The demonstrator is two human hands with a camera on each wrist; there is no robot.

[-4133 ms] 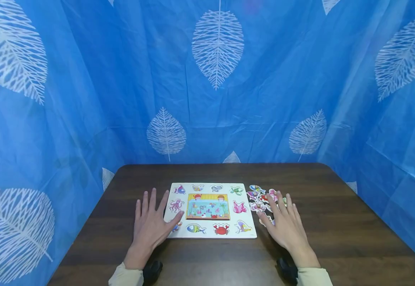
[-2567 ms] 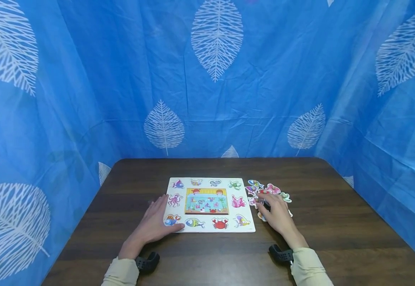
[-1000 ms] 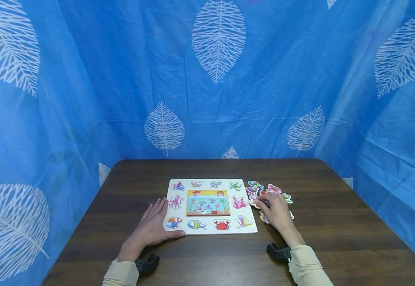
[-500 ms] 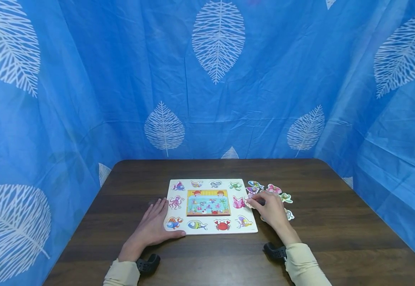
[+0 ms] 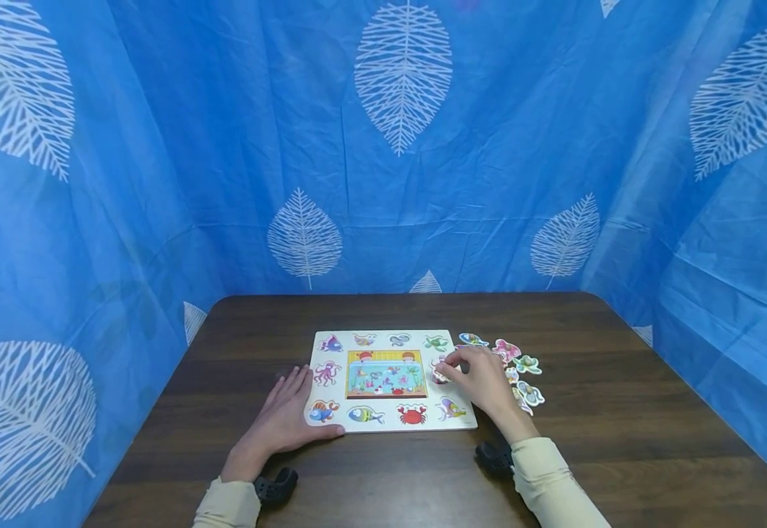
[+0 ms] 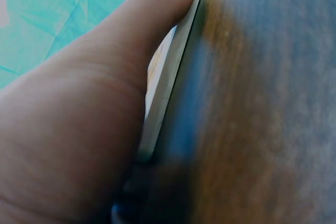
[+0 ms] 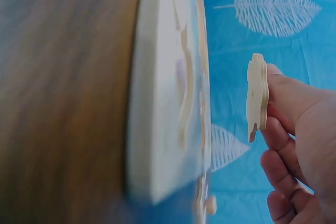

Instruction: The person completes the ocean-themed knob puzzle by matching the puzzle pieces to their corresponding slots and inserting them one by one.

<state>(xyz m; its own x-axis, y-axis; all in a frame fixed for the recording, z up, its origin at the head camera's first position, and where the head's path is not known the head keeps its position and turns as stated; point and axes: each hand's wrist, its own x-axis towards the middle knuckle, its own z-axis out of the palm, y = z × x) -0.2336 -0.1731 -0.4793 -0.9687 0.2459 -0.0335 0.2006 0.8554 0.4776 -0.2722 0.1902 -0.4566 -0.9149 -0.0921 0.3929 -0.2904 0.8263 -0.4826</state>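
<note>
A white wooden peg puzzle board (image 5: 383, 339) lies on the table, printed with sea animals around a fish-tank picture. My left hand (image 5: 281, 418) rests at its front left corner, fingers along the left edge and thumb reaching along the front edge; in the left wrist view the thumb (image 6: 157, 9) touches the board's rim. Over the board's right side, my right hand (image 5: 485, 381) pinches a pinkish-white wooden puzzle piece (image 5: 439, 375). The right wrist view shows this puzzle piece (image 7: 256, 98) edge-on, apart from the board, its bare back facing the board.
Several loose puzzle pieces (image 5: 526, 365) lie to the right of the board, partly hidden by my right hand. The dark wooden table (image 5: 383, 477) extends around the board. A blue curtain (image 5: 476, 183) with white leaves hangs behind and at both sides.
My right hand has picked a puzzle piece out of the pile and carried it left over the board. My left hand came down onto the board's corner earlier and stays there.
</note>
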